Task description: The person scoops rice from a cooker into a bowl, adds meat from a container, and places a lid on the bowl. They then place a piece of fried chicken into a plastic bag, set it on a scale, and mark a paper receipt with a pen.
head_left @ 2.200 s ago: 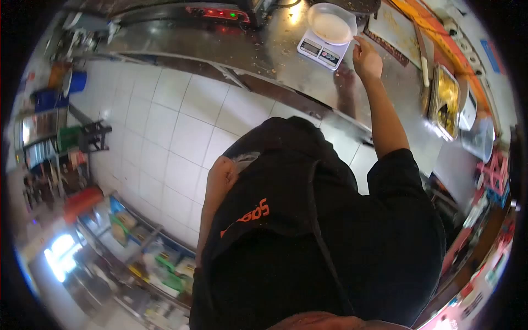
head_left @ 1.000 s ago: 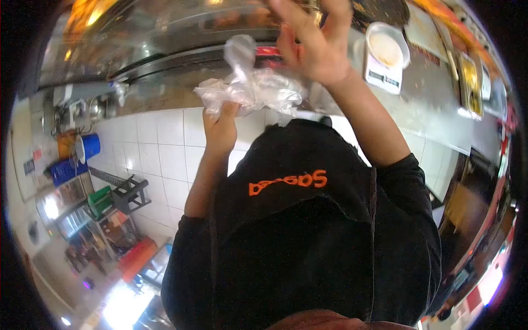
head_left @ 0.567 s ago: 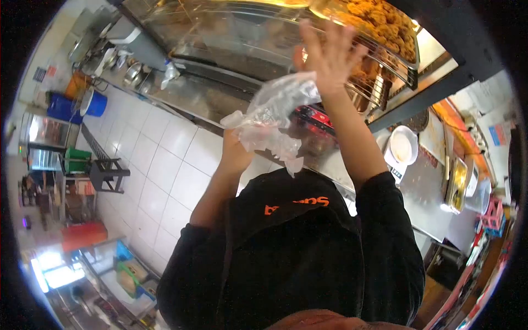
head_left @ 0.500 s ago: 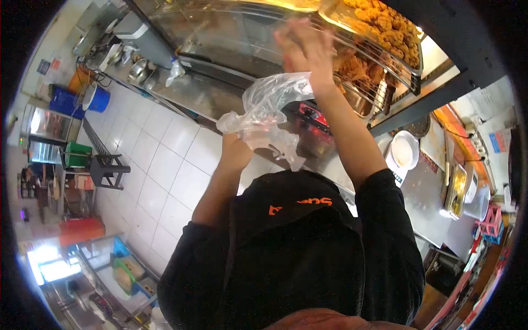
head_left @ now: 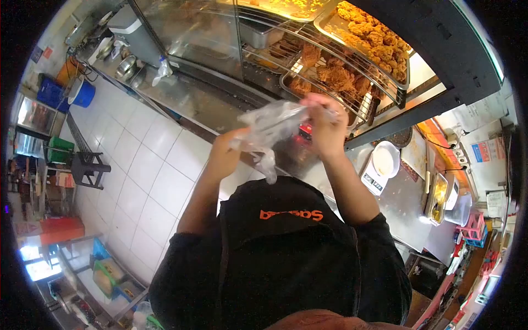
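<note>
A crumpled clear plastic bag stretches between my two hands, in front of the warming cabinet. My left hand is closed on the bag's left side. At its right end, my right hand has its fingers bent around the plastic. Part of the bag hangs below, over the black apron. Beyond my right hand, fried chicken pieces lie on a wire-rack shelf, and smaller fried pieces fill a tray above.
A white scale with a bowl stands on the steel counter to the right. Metal bowls sit on the counter at the left. A black stool and a blue bucket are on the tiled floor.
My right hand has come down from the cabinet front and its spread fingers have closed on the bag. The cabinet's glass panel has slid left, exposing the chicken. My left hand has shifted slightly left.
</note>
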A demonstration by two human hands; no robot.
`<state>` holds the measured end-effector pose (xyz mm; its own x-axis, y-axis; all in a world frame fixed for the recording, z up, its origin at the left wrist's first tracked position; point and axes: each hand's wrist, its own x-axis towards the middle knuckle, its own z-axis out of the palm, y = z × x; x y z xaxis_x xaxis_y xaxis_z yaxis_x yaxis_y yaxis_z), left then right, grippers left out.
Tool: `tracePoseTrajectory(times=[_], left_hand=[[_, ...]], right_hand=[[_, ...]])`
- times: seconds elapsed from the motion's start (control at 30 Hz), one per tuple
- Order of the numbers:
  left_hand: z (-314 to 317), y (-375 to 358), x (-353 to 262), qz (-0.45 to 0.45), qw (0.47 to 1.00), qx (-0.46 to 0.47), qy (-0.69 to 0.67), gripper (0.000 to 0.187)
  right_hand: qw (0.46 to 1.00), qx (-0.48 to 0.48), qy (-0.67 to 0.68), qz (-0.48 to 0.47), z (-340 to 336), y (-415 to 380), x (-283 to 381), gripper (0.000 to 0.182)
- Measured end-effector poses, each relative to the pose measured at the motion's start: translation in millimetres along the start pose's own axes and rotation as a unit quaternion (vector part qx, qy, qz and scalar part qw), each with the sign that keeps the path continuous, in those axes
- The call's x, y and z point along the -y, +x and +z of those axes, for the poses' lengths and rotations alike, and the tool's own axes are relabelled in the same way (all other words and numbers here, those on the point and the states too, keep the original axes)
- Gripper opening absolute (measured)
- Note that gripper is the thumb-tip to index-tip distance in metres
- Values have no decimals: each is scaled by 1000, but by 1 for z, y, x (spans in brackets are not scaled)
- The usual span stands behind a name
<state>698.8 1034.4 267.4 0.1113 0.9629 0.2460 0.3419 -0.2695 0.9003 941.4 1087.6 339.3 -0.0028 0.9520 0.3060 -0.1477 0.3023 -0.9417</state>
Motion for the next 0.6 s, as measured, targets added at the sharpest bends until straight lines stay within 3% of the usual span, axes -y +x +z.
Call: tracePoseTrajectory(times=[0.03, 0.1, 0.13, 0.2, 0.23, 0.27, 0.3, 0.33, 0.43, 0.53, 0.6], left_hand=[[-2, -1, 3, -32, 997, -10, -73, 27], [-9, -3, 15, -96, 971, -30, -216, 29], [-22, -6, 25, -56, 991, -15, -120, 31], [-28, -7, 27, -101, 979, -83, -153, 31], [-29, -8, 26, -123, 970, -120, -170, 31], [-29, -7, 26, -121, 966, -147, -173, 28], [-30, -4, 24, -139, 963, -161, -164, 28], [-29, -3, 23, -159, 960, -172, -154, 27], [-23, 3, 13, -159, 956, -193, -156, 26], [-27, 3, 11, -128, 960, -191, -160, 24], [-26, 5, 6, -112, 957, -194, -183, 24]], right_hand=[[995, -90, 20, 30, -9, -3, -5, 15], [980, -106, 161, 52, -30, -10, -20, 15], [964, -113, 232, 61, -40, -15, -24, 16], [975, 29, 150, 163, -56, -39, -31, 25], [941, 195, 181, 209, -69, -59, -43, 28], [915, 346, -3, 206, -63, -71, -37, 35], [838, 499, 129, 178, -45, -79, -33, 40], [761, 610, 67, 211, -30, -83, -23, 41], [789, 591, -43, 163, -28, -93, -49, 34], [721, 610, -168, 284, -61, -97, -109, 41], [750, 577, -213, 244, -77, -99, -109, 42]])
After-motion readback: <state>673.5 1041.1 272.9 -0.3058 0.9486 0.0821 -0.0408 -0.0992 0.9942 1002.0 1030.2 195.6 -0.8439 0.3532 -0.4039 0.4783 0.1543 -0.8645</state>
